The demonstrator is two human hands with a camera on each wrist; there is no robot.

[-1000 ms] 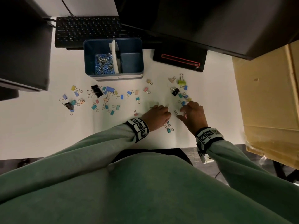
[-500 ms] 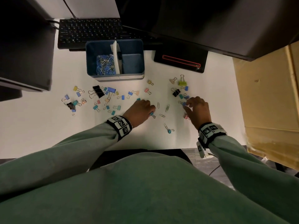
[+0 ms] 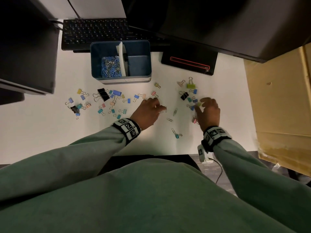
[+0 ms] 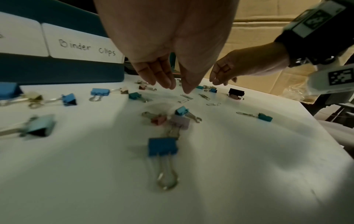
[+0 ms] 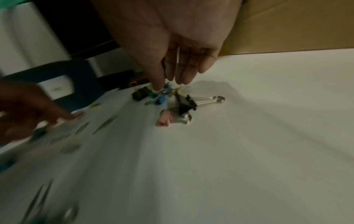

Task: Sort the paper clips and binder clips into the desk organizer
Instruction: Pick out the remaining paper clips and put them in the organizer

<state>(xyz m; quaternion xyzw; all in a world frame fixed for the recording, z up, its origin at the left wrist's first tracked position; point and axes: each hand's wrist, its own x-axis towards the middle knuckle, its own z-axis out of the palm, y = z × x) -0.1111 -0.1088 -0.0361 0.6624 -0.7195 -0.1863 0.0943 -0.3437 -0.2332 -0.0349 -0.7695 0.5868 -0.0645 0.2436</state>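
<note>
The blue desk organizer [image 3: 121,79] stands at the back of the white table; its left compartment holds a heap of paper clips [image 3: 110,66], and its right front label reads "Binder clips" [image 4: 86,48]. Coloured binder clips [image 3: 102,96] lie scattered to the left, and a smaller cluster [image 3: 185,95] lies to the right. Three loose paper clips [image 3: 175,111] lie between my hands. My left hand [image 3: 159,108] reaches with straight fingers down to a paper clip [image 4: 186,97], holding nothing. My right hand [image 3: 199,106] hovers over the right cluster, its thumb tip [image 5: 159,88] touching small clips there.
A black keyboard [image 3: 96,32] lies behind the organizer. A black device with a red outline [image 3: 188,63] sits at the back right. A cardboard box [image 3: 277,98] borders the table's right edge. A teal binder clip [image 3: 177,135] lies near the front edge.
My hands were together at the table's middle and have parted. The left went left and forward to the paper clips, the right forward to the right cluster. Loose paper clips now show between them.
</note>
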